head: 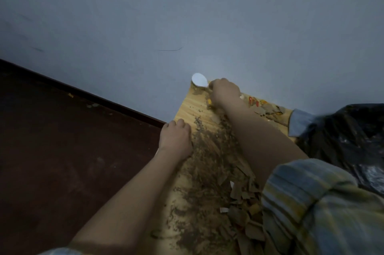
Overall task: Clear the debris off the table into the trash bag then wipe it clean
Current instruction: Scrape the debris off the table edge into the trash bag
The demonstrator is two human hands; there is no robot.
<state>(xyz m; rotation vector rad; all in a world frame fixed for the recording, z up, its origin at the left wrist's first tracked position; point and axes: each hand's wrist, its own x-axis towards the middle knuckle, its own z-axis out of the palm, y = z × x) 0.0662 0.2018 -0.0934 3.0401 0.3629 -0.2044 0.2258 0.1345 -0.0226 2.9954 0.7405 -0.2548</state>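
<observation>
1. A person's right hand (225, 91) reached to the far corner of a wooden table (188, 107), its fingers curled round the handle of a white spoon (199, 80) lying by the grey wall (187, 15).
2. The left hand (175, 138) rested at the table's left edge, fingers bent over the rim and holding nothing that could be seen.
3. Brown crumbs and torn cardboard scraps (209, 150) covered the tabletop from far to near, thickest toward the right, where a black trash bag (349, 140) gaped beside the table.
4. The step looked like lifting the spoon clear before sweeping; a firm hold on the handle would stop it dropping back into the mess.
5. Sweeping rightward toward the bag, not left, seemed wise, since bits already lay on the dark floor (62, 140).
6. A blue cloth (299, 122) lay at the far right edge, apparently ready for wiping.
</observation>
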